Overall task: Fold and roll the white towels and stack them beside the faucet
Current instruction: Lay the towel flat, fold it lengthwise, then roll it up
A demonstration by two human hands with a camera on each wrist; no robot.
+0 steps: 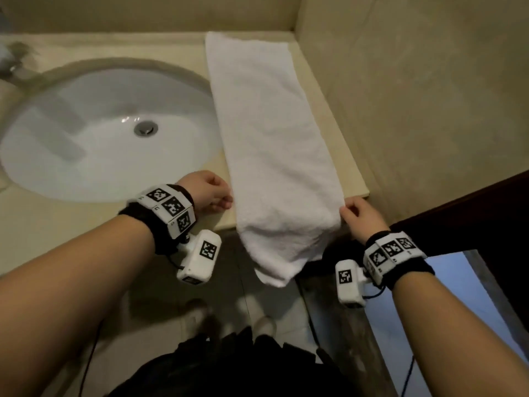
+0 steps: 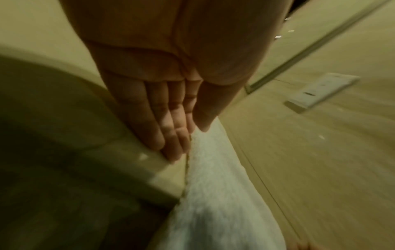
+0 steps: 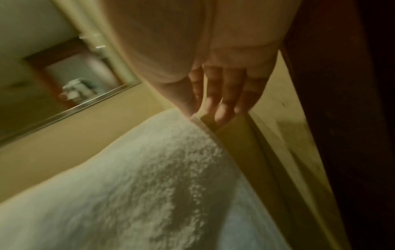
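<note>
Nearest the viewer, two bare forearms reach forward, each with a black wrist strap carrying white blocks printed with black square codes. Below them are a dark garment, pale shoes and a tiled floor.

The left hand (image 1: 210,193) sits at the front edge of the bench (image 1: 183,47), at the left edge of the towel (image 1: 272,133). In the left wrist view the fingers (image 2: 158,125) lie straight and close together along the bench edge, with the thumb tip meeting the towel's edge; whether it grips the cloth cannot be told.

The right hand (image 1: 362,217) is at the towel's right edge, near the bench's front right corner. In the right wrist view its fingers (image 3: 222,108) and thumb close on the towel's hem (image 3: 205,128), pinching it.

The towel is white, folded into a long narrow strip. Its near end hangs over the front of the bench toward the floor; the rest lies flat on the bench, running away to the back wall, between the sink and the right-hand wall.

To the left of the towel is an oval white sink (image 1: 68,116) with a metal drain (image 1: 146,128). At the far left edge, blurred, part of a faucet (image 1: 10,63) shows. The wrist views show a mirror (image 3: 53,67) above the bench.
</note>
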